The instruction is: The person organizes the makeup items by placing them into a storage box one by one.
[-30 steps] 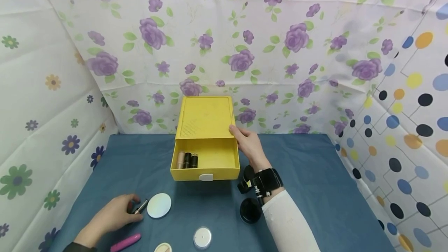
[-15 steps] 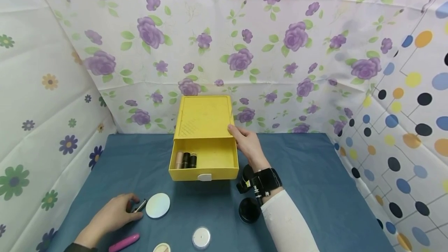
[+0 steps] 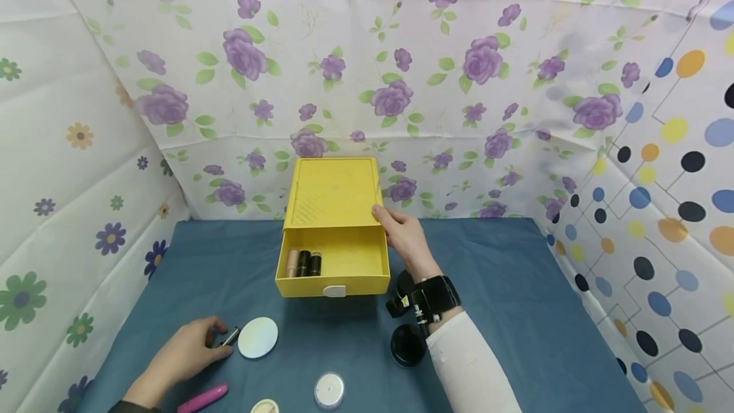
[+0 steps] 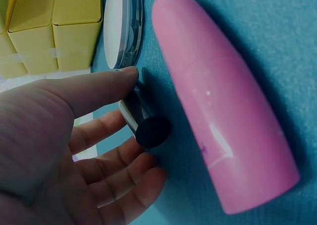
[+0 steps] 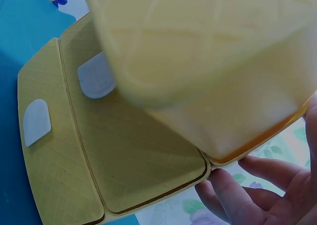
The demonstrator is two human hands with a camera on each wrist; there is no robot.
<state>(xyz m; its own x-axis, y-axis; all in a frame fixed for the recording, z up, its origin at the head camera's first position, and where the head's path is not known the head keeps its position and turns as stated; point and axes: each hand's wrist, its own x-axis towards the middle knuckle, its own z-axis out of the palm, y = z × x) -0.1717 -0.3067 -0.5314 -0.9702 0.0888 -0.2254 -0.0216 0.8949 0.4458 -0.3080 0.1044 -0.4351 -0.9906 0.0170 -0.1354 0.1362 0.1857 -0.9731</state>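
At the lower left of the head view, my left hand (image 3: 186,349) pinches a small black-and-silver tube (image 4: 133,111) between thumb and fingers, close over the blue cloth. A pink, rounded tube (image 4: 223,111) lies beside that hand, and a round white-topped disc (image 3: 258,338) is just past its fingertips. My right hand (image 3: 408,241) grips the right edge of a yellow drawer box (image 3: 335,190), thumb on top and fingers along the side. Its top drawer (image 3: 355,253) is pulled out, with one beige tube (image 3: 292,264) and two black ones (image 3: 309,264) at its left.
Two lower drawers (image 5: 143,155) with white tabs are closed beneath the pulled-out one. In front stand a small white-lidded jar (image 3: 329,391), a cream round piece (image 3: 265,406) at the frame's edge and a black round container (image 3: 408,345). Floral sheets (image 3: 390,101) hang behind the blue cloth (image 3: 487,273).
The whole head view has shifted a little to the left. Both hands keep their places, at the small tube and the drawer box.
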